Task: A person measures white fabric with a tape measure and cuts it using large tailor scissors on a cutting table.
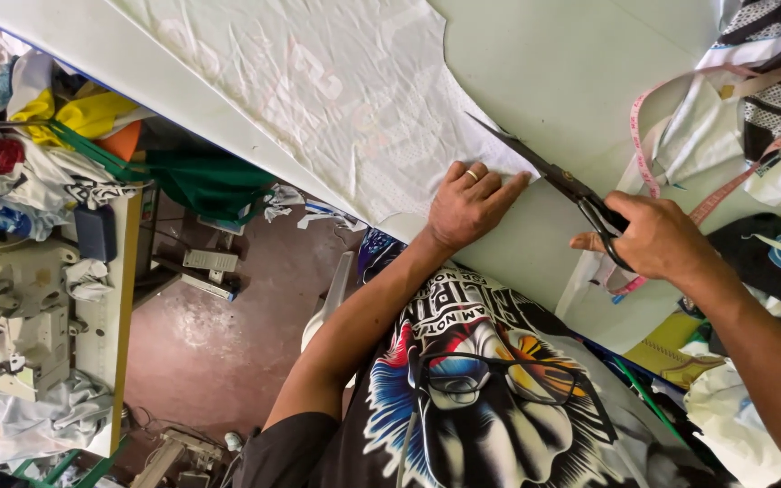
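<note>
Workshop clutter surrounds a pale counter [589, 72]: a sewing machine [2, 316] stands well left of the white fabric [336, 81], and a pink measuring tape [671, 154] lies to its right.

The white fabric lies flat on the counter, under the left hand [470, 206]. Left fingers [503, 188] are extended, pressed together and flat on the fabric's near edge. The right hand [657, 237] grips the scissors [544, 170], fingers curled through the handle loops; the blades are parted, tips at the fabric edge.

Risk: the blades lie just beside the left fingertips. A slip or hasty closure could nick them. Loosened hand pressure could let the fabric shift, skewing the cut.
</note>
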